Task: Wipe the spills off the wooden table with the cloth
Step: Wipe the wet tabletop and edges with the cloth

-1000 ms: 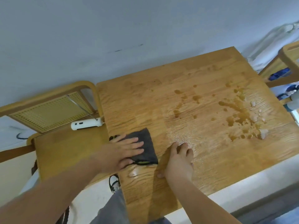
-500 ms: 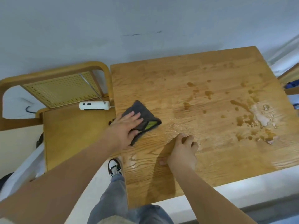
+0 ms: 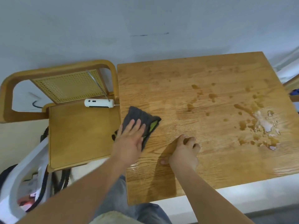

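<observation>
Near edge: right hand [image 3: 184, 151] rests on the wooden table [image 3: 153, 188], fingers curled under, thumb out to the side, holding nothing. Judged to be a brace only.

Left hand [image 3: 129, 139] lies flat, fingers straight and spread, palm down on the cloth [image 3: 140, 114]. It presses, with no pinch or wrap visible.

The cloth is dark grey and folded, with a green patch showing at its right corner. It sits at the table's left edge, and its near corner seems to overhang slightly toward the chair [image 3: 80, 135].

Handling, judged: soft, light and limp, so it will bunch or unfold if dragged by a corner. A flat palm over the middle, as now, should keep the fold together. Once wet it probably drags more on the grain.

A wet sheen shows on the wood just right of the cloth.

Farther right, well apart from the cloth: the spills [image 3: 244, 125], brown puddles and drops with pale clumps among them, not yet reached. Smaller drops [image 3: 212, 95] lie nearer the table's middle.

Far left: a white device [image 3: 98, 103] lies on the chair seat.
</observation>
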The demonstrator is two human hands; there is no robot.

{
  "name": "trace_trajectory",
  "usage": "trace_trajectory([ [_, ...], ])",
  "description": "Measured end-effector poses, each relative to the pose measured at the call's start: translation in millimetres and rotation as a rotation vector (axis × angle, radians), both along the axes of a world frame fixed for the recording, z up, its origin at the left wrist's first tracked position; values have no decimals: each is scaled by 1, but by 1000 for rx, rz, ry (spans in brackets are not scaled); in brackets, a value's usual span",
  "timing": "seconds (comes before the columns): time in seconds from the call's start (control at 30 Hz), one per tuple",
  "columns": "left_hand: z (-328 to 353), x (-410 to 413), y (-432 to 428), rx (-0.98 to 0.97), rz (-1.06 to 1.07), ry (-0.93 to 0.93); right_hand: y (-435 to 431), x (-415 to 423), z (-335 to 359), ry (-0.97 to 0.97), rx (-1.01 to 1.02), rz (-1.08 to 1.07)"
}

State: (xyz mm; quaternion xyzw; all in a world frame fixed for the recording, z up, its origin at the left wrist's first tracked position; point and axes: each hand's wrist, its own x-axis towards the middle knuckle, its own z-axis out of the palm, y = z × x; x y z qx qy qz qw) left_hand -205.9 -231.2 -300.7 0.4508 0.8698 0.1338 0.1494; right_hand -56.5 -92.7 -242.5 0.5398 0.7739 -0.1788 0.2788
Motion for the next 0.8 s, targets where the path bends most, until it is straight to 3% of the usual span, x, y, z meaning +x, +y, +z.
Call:
trace_trajectory([
  [0.1, -1, 60, -38, 57, -280, 6, 0, 3, -4, 19, 53, 16],
  [0.17, -4, 43, -54, 66, -502, -40, -1, 4, -4, 26, 67, 31],
  [0.23, -4, 8, -50, 35, -591, 19, 0, 5, -1, 39, 31, 15],
  [0.3, 1, -7, -36, -8, -402, 24, 1, 5, 2, 59, 12, -3],
  [0.37, 7, 16, -25, -16, -72, -34, -3, 7, 2, 74, 7, -27],
  [0.43, 7, 63, -26, -14, 22, -15, -4, 16, 0, 128, 24, -32],
  [0.53, 4, 107, -55, 22, -328, -30, 0, 40, 0, 255, -41, 38],
  [0.67, 0, 49, -52, -34, -793, 19, 0, 80, 10, 306, -135, 128],
  [0.73, 2, 33, -32, -56, -690, 66, -3, 91, 18, 343, -83, 78],
  [0.8, 11, 54, -11, -100, -341, 5, -8, 98, 24, 394, -44, -15],
])
